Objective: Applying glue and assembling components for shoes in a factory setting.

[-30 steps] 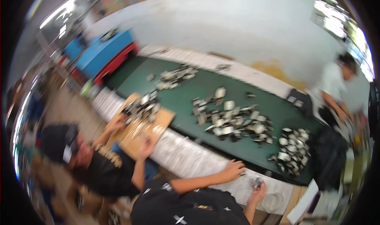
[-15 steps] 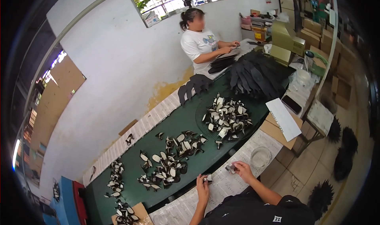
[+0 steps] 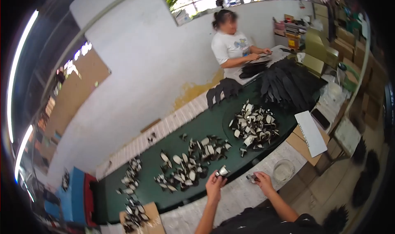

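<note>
My left hand (image 3: 213, 186) pinches a pale piece (image 3: 222, 171), my right hand (image 3: 264, 181) a dark part (image 3: 250, 178); slack fingers could drop either.

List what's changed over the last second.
The left hand, seemingly empty in the blurred earliest view, now holds a pale-and-dark piece and has moved nearer the green surface. The right hand still holds a small grey piece. The camera has turned right. The heaped pieces and round clear dish stay put.

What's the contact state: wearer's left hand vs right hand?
Apart. The head view shows white bench covering plainly visible between the left hand and the right hand.
</note>
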`<state>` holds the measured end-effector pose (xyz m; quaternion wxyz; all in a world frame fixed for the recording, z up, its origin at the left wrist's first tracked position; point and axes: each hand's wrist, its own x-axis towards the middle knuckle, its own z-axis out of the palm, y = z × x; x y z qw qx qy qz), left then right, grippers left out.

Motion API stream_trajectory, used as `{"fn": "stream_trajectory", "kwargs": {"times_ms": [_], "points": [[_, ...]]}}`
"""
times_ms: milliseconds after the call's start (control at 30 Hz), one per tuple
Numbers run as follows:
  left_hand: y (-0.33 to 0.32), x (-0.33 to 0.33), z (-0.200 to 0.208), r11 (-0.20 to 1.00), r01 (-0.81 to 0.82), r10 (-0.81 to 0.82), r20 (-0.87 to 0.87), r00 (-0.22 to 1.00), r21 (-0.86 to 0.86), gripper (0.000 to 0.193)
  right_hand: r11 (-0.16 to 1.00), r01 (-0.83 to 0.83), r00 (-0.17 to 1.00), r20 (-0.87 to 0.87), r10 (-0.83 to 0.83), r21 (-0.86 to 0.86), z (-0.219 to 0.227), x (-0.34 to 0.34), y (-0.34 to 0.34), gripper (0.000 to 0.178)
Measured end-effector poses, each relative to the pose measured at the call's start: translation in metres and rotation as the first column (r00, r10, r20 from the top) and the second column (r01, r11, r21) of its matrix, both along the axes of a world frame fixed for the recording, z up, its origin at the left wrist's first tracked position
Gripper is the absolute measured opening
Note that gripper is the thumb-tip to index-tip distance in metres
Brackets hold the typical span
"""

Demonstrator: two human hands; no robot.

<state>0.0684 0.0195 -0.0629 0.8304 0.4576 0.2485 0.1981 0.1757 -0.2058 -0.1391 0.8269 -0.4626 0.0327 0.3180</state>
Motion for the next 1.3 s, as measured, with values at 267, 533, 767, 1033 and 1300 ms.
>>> {"fn": "stream_trajectory", "kwargs": {"times_ms": [267, 533, 767, 1033, 1300], "points": [[0.013, -0.018, 0.042, 0.984, 0.053, -0.048, 0.034, 0.998, -0.171, 0.029, 0.999, 0.018, 0.988, 0.155, -0.014, -0.029, 0.114, -0.009, 0.030, 0.021], [-0.008, -0.060, 0.063, 0.941, 0.110, -0.093, 0.067, 0.993, -0.321, 0.025, 0.936, 0.016, 0.590, 0.759, 0.275, -0.352, 0.200, -0.049, 0.052, 0.023], [-0.018, -0.067, 0.074, 0.953, 0.097, -0.074, 0.092, 0.993, -0.287, 0.020, 0.886, 0.145, 0.206, 0.889, 0.408, -0.441, 0.199, -0.060, 0.057, 0.026], [-0.020, -0.062, 0.078, 0.953, 0.104, -0.086, 0.075, 0.993, -0.285, 0.018, 0.850, 0.208, 0.091, 0.875, 0.476, -0.484, 0.204, -0.069, 0.063, 0.028], [-0.020, -0.066, 0.076, 0.949, 0.117, -0.097, 0.085, 0.992, -0.291, 0.017, 0.915, -0.046, 0.550, 0.755, 0.358, -0.401, 0.188, -0.065, 0.059, 0.024]]}}
